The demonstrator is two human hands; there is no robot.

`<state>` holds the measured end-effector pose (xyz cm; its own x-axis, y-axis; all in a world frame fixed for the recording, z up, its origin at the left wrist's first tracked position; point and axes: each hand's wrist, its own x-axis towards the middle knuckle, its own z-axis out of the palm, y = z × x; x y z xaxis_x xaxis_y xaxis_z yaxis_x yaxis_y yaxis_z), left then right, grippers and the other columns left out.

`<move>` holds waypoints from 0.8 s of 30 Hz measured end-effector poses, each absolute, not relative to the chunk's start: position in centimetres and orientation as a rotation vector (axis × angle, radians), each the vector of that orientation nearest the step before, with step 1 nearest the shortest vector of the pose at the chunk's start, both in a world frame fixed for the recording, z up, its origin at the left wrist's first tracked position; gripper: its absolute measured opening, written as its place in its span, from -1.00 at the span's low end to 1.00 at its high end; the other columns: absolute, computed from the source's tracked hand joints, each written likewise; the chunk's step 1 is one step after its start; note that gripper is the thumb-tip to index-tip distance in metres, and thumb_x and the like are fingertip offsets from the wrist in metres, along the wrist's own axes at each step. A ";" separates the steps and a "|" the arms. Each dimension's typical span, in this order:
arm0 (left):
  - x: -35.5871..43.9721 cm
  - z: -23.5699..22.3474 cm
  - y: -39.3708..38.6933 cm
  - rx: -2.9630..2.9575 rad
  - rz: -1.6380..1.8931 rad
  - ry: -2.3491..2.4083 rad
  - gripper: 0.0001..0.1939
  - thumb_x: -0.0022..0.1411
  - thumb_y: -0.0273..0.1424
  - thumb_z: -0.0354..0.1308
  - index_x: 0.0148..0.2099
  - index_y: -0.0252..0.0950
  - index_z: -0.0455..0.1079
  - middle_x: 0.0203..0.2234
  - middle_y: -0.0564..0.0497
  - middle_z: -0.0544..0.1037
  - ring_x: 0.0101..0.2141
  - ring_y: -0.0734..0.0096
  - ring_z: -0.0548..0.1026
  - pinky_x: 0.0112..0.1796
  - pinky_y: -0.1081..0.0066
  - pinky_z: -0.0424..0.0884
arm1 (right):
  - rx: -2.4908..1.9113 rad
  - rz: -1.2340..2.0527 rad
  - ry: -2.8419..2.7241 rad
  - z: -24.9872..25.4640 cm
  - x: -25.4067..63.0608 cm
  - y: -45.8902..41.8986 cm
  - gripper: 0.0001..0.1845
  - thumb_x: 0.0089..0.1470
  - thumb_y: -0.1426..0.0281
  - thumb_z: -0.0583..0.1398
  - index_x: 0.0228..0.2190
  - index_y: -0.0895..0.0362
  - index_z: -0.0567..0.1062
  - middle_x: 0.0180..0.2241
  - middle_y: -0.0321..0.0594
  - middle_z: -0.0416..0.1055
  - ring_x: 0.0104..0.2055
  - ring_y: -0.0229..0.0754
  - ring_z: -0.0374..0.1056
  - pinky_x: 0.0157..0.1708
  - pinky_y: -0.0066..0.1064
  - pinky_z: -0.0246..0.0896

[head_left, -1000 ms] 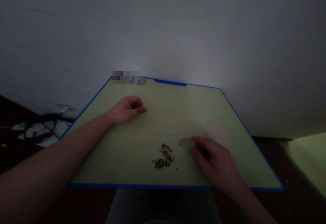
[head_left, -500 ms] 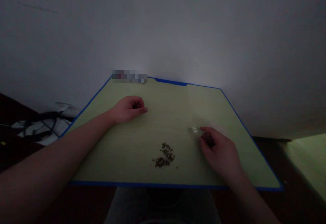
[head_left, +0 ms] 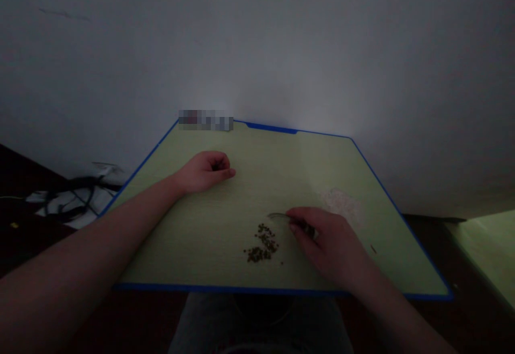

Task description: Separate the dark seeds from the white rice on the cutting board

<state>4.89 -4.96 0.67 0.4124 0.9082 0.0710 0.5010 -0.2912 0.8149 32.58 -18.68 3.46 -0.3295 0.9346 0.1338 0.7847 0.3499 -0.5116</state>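
Observation:
My right hand point(head_left: 330, 238) pinches a thin, clear, curved piece of plastic point(head_left: 278, 215), perhaps a small bag; its exact kind is hard to make out in the dim light. Its edge reaches over the far right side of a loose scatter of small brown grains point(head_left: 259, 252), like seeds or peppercorns. Resting on the table left of the middle, my left hand point(head_left: 207, 171) is curled into a loose fist with the thumb forward. Nothing shows in it, though the inside of the palm is dark.
The pale tabletop point(head_left: 277, 171) has a blue rim. Fine whitish grains point(head_left: 344, 205) lie beyond my right hand, and a small brown sliver point(head_left: 373, 249) lies right of it. A blurred-out item point(head_left: 205, 120) sits at the far left corner. Black cables point(head_left: 68, 196) lie beyond the left edge.
My right hand has moved left with the clear plastic, from beside the whitish grains to the edge of the brown ones. The whitish grains now show more fully. My left hand stays put.

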 end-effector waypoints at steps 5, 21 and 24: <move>4.7 0.2 -4.7 1.940 0.713 1.183 -0.71 0.06 -0.21 0.21 -0.49 -0.31 0.28 -0.64 0.15 0.27 -0.59 0.56 0.21 -0.55 0.49 0.15 | -1.602 0.544 -2.250 4.1 32.2 -17.5 -0.77 0.14 0.50 0.12 -0.21 0.12 0.54 -0.35 -0.23 0.58 -0.35 -0.16 0.47 -0.36 -0.37 0.28; 5.1 6.2 -8.7 1.864 0.931 0.569 -0.94 0.04 -0.45 0.27 -0.37 -0.28 0.45 -0.65 0.12 0.33 -0.61 0.57 0.26 -0.61 0.53 0.19 | -1.590 0.709 -2.070 2.6 34.2 -17.4 -0.77 0.12 0.48 0.14 -0.18 0.08 0.51 -0.33 -0.25 0.58 -0.34 -0.19 0.50 -0.41 -0.41 0.32; 5.2 5.6 -8.3 1.833 0.896 0.712 -0.88 -0.02 -0.39 0.29 -0.40 -0.28 0.43 -0.63 0.09 0.36 -0.60 0.55 0.28 -0.60 0.50 0.20 | -1.588 0.685 -2.070 2.6 34.2 -17.4 -0.78 0.12 0.48 0.14 -0.19 0.09 0.51 -0.35 -0.25 0.58 -0.35 -0.19 0.50 -0.41 -0.40 0.33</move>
